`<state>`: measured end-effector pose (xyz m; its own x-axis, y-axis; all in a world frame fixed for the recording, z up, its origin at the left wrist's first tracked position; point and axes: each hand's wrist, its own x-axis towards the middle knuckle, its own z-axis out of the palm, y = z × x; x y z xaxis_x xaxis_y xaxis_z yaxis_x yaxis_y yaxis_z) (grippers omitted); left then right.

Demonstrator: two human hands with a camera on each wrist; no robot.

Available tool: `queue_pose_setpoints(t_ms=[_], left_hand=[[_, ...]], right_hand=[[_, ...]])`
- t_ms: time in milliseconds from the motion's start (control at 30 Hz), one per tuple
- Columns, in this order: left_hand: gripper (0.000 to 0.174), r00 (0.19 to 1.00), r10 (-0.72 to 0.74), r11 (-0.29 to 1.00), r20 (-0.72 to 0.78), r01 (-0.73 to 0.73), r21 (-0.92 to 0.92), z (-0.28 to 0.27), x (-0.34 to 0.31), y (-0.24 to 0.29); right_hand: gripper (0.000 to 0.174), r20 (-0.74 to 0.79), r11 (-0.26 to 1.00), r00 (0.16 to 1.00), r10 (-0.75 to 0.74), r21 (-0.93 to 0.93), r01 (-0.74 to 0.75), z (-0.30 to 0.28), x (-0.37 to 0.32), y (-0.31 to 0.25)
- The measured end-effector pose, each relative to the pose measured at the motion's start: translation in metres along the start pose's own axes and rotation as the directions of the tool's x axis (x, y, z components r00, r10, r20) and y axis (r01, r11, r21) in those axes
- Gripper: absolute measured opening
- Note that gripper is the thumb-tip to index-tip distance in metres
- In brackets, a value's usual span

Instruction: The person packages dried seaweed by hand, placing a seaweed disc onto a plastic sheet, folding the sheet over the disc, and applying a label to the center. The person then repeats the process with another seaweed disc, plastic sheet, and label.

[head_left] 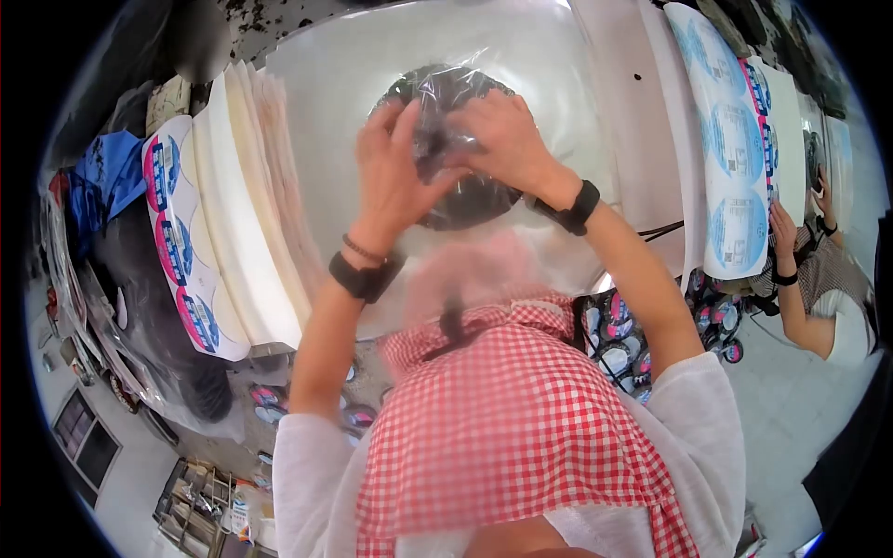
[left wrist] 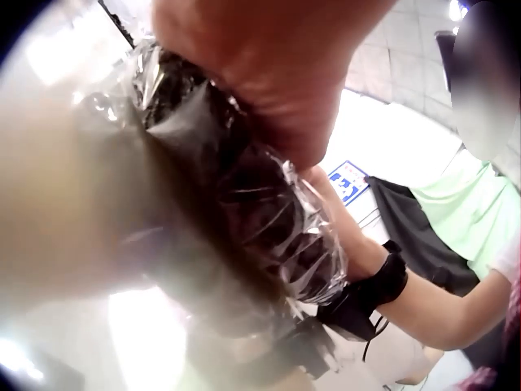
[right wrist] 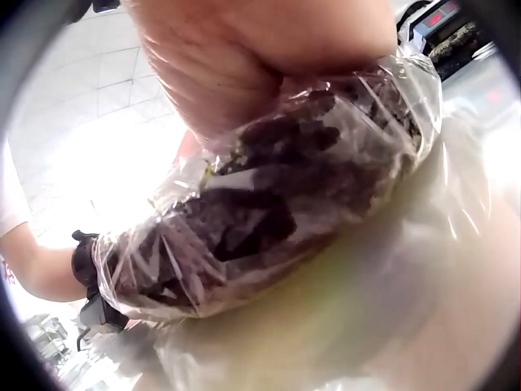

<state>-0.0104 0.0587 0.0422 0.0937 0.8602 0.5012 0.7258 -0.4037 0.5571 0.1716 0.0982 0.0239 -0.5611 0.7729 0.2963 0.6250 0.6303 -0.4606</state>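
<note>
A clear plastic bag (head_left: 470, 205) packed into a rounded, flattish bundle with dark, crinkled pieces lies on the shiny table in the head view. My left hand (head_left: 395, 172) grips its left side, fingers bent over the top. From the other side my right hand (head_left: 507, 139) holds it, with the two thumbs close together over the middle. In the left wrist view, wrinkled film of the bag (left wrist: 281, 212) bulges below a palm. The right wrist view shows the bag's dark contents (right wrist: 269, 195) pressed under my right palm (right wrist: 220, 65). Fingertips are hidden in both wrist views.
Sheets of round labels (head_left: 177, 237) hang over paper stacks at the left, and more label sheets (head_left: 735, 139) lie at the right. Several packed round bundles (head_left: 619, 358) sit below the table edge. Another person (head_left: 828, 288) works at the far right. Dark crumbs (head_left: 260, 19) lie at the back.
</note>
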Motion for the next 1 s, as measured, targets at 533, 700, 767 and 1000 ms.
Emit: queue_pose_setpoints(t_ms=[533, 700, 767, 1000], left_hand=[[0.069, 0.99, -0.06, 0.985, 0.127, 0.038, 0.166, 0.02, 0.001, 0.01], [0.045, 0.981, -0.024, 0.981, 0.195, -0.015, 0.193, 0.03, 0.003, 0.003], [0.039, 0.97, 0.015, 0.956, 0.244, -0.085, 0.28, 0.034, 0.003, 0.003], [0.026, 0.965, 0.119, 0.938, 0.234, -0.186, 0.291, 0.033, 0.004, 0.013]], right_hand=[[0.04, 0.02, 0.976, 0.976, -0.218, 0.021, 0.218, 0.003, 0.013, 0.003], [0.055, -0.032, 0.991, 0.999, -0.016, 0.135, 0.021, -0.025, -0.015, -0.001], [0.068, 0.032, 0.98, 0.993, 0.109, -0.169, -0.103, -0.013, -0.04, -0.005], [0.049, -0.212, 0.983, 0.96, 0.181, 0.059, -0.173, 0.0, -0.036, -0.02]])
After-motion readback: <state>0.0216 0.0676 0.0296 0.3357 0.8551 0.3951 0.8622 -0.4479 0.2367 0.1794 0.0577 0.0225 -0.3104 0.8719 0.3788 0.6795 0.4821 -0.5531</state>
